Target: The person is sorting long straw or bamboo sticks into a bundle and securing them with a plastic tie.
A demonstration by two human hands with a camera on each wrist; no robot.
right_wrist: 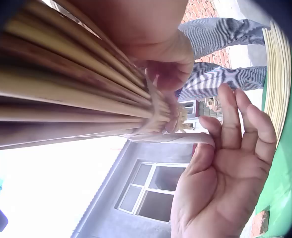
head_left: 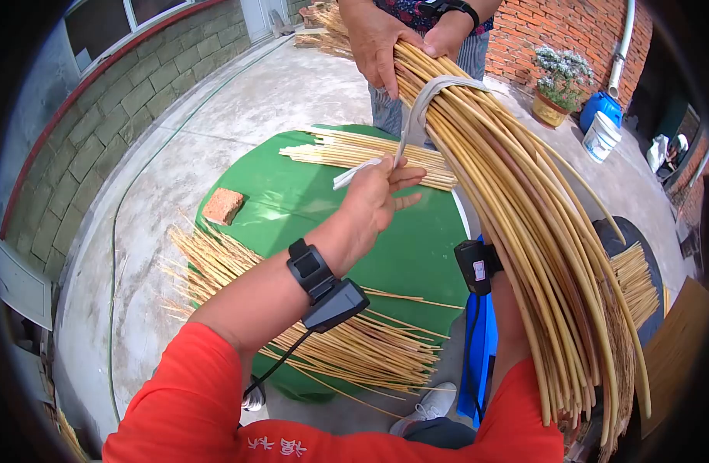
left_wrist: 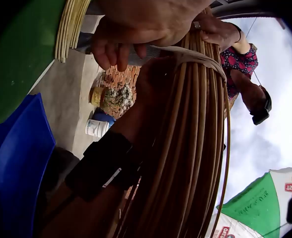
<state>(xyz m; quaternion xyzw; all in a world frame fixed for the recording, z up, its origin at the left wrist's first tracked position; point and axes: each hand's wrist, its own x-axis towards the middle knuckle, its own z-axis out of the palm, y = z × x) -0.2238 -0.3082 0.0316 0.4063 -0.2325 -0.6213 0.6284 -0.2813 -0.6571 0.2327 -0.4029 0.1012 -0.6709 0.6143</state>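
A large bundle of long yellow-brown stalks (head_left: 524,201) slants across the right of the head view, with a pale cloth strip (head_left: 425,100) wrapped round its upper part. My left hand (head_left: 373,197) pinches the strip's end between thumb and index finger, the other fingers spread; the right wrist view shows this hand (right_wrist: 225,183) palm up beside the bundle (right_wrist: 61,94). My right hand (right_wrist: 156,59) lies against the bundle near the strip, its fingers curled round the stalks from beneath; in the head view the bundle hides it. Another person's hands (head_left: 377,46) hold the bundle's top end.
Below stands a round green-covered table (head_left: 292,224) with loose stalks (head_left: 370,347), a row of pale sticks (head_left: 354,154) and a brick piece (head_left: 223,207). A flower pot (head_left: 551,108), white bucket (head_left: 602,137) and blue drum (head_left: 601,109) stand at the back right.
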